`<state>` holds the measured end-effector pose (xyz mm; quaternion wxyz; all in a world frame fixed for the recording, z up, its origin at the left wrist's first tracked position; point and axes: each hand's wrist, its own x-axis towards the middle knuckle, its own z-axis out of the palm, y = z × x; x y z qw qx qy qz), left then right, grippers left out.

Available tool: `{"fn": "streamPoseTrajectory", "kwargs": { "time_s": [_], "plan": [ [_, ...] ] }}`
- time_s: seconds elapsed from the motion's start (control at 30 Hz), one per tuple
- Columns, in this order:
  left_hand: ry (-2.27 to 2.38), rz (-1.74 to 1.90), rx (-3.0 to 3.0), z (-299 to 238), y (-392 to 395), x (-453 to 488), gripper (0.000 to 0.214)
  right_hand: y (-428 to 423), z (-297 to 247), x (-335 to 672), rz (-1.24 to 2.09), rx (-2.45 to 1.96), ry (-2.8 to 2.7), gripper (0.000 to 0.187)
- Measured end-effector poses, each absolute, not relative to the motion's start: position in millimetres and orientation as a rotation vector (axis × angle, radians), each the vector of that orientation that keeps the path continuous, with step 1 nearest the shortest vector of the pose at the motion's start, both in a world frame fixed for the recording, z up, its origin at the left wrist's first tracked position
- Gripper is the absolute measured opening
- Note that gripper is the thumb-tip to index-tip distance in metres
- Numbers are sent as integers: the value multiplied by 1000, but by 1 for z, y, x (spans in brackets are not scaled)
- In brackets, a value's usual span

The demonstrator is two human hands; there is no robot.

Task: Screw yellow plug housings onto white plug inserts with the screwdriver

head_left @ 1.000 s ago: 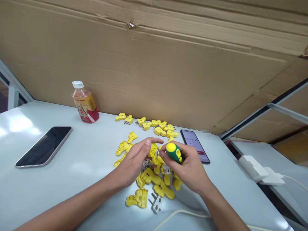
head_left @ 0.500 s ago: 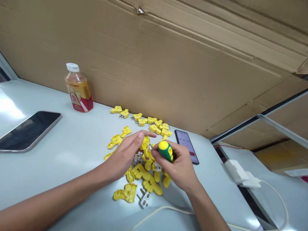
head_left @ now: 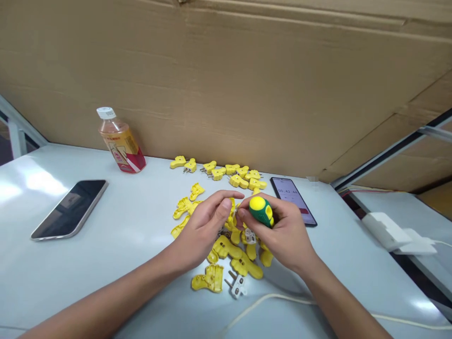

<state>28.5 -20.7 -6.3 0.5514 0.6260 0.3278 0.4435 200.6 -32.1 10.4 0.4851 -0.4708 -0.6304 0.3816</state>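
Note:
My right hand (head_left: 282, 230) is shut around a screwdriver with a green and yellow handle (head_left: 261, 211), and its shaft is hidden by my fingers. My left hand (head_left: 206, 221) grips a yellow plug housing (head_left: 231, 217), partly hidden, with the screwdriver's tip close to it. Below and around my hands lie several yellow plastic plug housings (head_left: 245, 264). A white plug core with metal pins (head_left: 238, 286) rests near the front of this heap. More yellow housings (head_left: 219, 173) lie in a loose row farther back.
A phone showing a timer (head_left: 291, 200) lies just beyond my right hand, and a dark phone (head_left: 68, 209) lies at the left. A juice bottle (head_left: 122, 141) stands by a cardboard wall (head_left: 226, 80). A white charger (head_left: 386, 233) sits at the right, with a pale cable (head_left: 268, 299) in front.
The whole view has swung slightly as my head moved. My hands have drawn a little apart, and the screwdriver stays in my right hand.

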Motion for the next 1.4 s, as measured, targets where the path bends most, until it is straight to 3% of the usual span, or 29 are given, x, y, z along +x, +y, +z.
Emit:
{"fn": "streamPoseTrajectory", "kwargs": {
  "time_s": [0.5, 0.67, 0.97, 1.4],
  "plan": [
    [648, 1047, 1041, -11, -19, 34, 55, -23, 20, 211, 1587, -1074, -1023, 11],
    [677, 1047, 1086, -10, -20, 35, 49, -28, 15, 204, 1486, -1153, -1071, 20],
    [745, 1030, 1192, -6, -23, 36, 46, -36, 11, 199, 898, -1399, -1532, 35],
    [833, 944, 1173, -1, -17, 35, 52, -33, 17, 204, 1017, -1308, -1550, 17]
  ]
}}
